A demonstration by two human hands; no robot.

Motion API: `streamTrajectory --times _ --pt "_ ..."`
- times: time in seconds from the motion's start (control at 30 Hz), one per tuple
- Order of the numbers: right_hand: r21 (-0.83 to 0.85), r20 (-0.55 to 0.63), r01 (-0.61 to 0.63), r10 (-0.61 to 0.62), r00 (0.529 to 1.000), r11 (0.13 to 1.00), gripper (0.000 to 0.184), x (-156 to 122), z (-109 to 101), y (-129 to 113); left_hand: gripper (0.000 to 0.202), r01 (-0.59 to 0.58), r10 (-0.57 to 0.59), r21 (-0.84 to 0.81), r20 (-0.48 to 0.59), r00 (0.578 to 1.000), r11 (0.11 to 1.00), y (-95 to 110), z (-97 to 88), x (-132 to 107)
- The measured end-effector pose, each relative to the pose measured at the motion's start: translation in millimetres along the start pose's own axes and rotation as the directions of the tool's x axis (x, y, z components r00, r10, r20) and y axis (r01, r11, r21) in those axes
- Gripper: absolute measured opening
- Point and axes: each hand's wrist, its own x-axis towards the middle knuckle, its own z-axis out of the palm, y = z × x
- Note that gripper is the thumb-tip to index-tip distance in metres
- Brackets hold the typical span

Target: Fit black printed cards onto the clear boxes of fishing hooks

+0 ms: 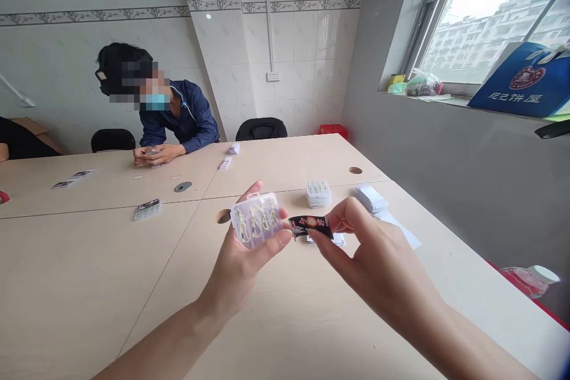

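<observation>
My left hand [240, 267] holds a small clear plastic box [256, 221] on its fingers, with the thumb across the front. Gold-coloured fishing hooks seem to lie inside in separate compartments. My right hand [374, 249] pinches a small black printed label [310, 226] with red and yellow markings between thumb and fingers. The label's end sits just beside the box, nearly touching it. Behind my hands, a stack of similar clear boxes [318, 193] stands on the pale wood table [276, 320], next to a pile of white paper cards [370, 198].
Across the table, a masked co-worker [178, 119] in a navy jacket handles something small. Several printed cards [146, 209] lie at the left. The tabletop has round holes [223, 217]. A blue bag [528, 80] rests on the windowsill at right.
</observation>
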Motion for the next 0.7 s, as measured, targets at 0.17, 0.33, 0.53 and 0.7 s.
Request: streamTrajectory --times 0.17,0.33,0.53,0.7 --pt "-0.039 0.002 0.015 -0.015 1.0 0.999 0.018 -1 5 -3 0.093 -0.077 0.085 0.111 -0.071 0.994 0.991 0 0.6 -3" --pt "-0.032 -0.012 0.033 -0.034 0.999 0.999 0.018 -3 3 -5 0.087 -0.131 0.145 0.139 -0.092 0.985 0.982 -3 0.4 -2" --pt "0.005 0.024 -0.018 0.018 1.0 1.0 0.017 0 -2 -3 0.082 -0.147 0.161 0.137 -0.098 0.982 0.98 -3 -1.3 1" --pt "0.099 0.103 -0.121 0.111 0.989 0.988 0.017 8 -6 6 0.081 -0.151 0.166 0.162 -0.083 0.983 0.975 0 -4.9 4"
